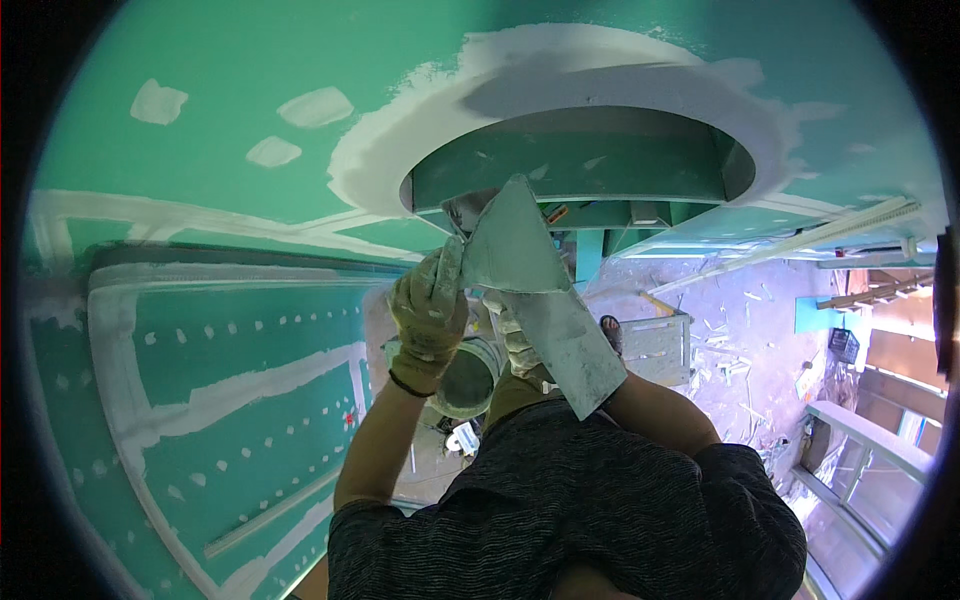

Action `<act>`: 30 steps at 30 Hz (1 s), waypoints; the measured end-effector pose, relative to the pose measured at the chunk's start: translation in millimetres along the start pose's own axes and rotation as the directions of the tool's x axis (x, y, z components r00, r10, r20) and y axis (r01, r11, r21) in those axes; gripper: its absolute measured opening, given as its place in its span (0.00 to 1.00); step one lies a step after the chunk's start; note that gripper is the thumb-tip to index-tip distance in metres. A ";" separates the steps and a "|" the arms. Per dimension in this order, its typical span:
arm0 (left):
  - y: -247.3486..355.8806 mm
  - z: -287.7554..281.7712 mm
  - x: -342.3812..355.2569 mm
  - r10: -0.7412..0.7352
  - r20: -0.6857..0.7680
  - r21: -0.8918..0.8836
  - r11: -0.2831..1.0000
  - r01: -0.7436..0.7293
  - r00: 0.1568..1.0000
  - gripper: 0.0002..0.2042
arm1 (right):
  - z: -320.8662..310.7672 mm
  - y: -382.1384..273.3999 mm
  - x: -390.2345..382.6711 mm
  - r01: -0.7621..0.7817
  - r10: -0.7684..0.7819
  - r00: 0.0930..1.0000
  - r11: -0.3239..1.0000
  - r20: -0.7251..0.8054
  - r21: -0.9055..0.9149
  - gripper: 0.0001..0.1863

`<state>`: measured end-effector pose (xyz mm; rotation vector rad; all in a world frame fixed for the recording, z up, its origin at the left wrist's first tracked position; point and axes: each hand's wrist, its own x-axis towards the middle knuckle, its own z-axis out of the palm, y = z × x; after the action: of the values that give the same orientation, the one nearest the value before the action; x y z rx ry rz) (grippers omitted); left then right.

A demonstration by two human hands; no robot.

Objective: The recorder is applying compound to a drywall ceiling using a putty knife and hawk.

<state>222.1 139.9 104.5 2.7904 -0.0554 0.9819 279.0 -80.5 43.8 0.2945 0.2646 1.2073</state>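
My left hand (430,305), in a dusty work glove, is closed at the left edge of a triangular putty knife (515,245) smeared with pale compound. Its handle is hidden. Just below, a long rectangular metal trowel (568,345) slants down to the right, its upper end meeting the triangular blade. Gloved fingers of my right hand (513,338) curl around the trowel's left side; the rest of that hand is behind the plate. Both tools are before the near rim of a round ceiling recess (560,75), edged with white compound.
Green drywall (240,330) with filled seams and screw spots lines the left. A bucket (467,380) stands below my hands. Right of it are a grey platform (650,350) and a floor (720,340) strewn with scraps. A white frame (870,440) stands at the lower right.
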 end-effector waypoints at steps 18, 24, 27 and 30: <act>25.7 -97.7 -96.2 -0.681 0.368 0.077 0.701 0.709 0.633 0.21 | 0.2 -87.7 -48.5 -0.202 0.212 0.976 0.964 0.044 -0.170 0.35; 175.9 -47.4 -44.8 -0.845 0.520 -0.499 -0.181 0.847 0.126 0.13 | -1.2 -76.2 -58.5 -0.266 0.289 0.956 0.923 0.048 -0.277 0.36; 209.3 -50.8 -78.2 -0.795 0.594 -0.520 -0.263 0.813 0.122 0.12 | -4.0 -75.5 -40.1 -0.324 0.352 0.936 0.891 0.032 -0.318 0.36; 246.6 -51.1 -106.1 -0.783 0.617 -0.494 -0.308 0.813 0.078 0.12 | -12.5 -108.0 -68.7 -0.407 0.432 0.902 0.851 0.001 -0.333 0.36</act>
<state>84.1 -95.7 116.7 1.1853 1.0723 0.2418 346.0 -179.4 -3.8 0.1083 -0.0777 1.6463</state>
